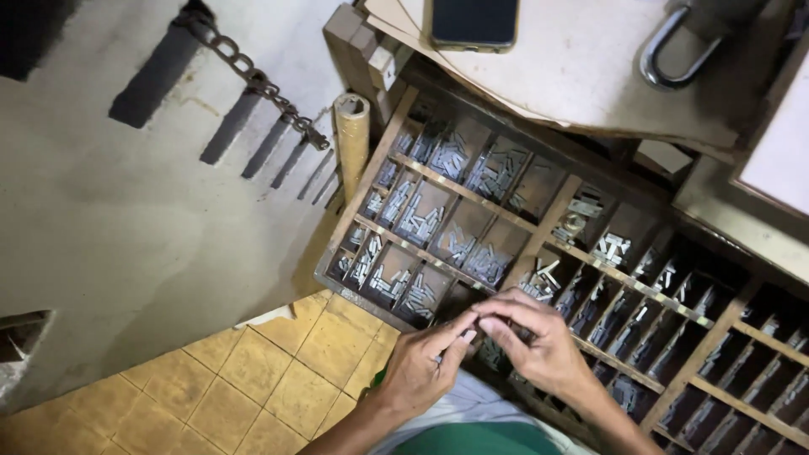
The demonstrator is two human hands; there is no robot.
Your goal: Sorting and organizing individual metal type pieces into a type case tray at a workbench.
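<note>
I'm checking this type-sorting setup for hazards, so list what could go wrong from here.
1. The left hand and right hand pinch small metal pieces at the edge of the wooden compartment tray; one could slip and land in the wrong compartment or on the tiled floor.
2. The phone lies at the edge of the board above the tray; a knock might send it down into the compartments.

A dark, blank phone screen [474, 23] (rectangular, rounded corners) lies on the pale board [581, 76] at the top.
</note>
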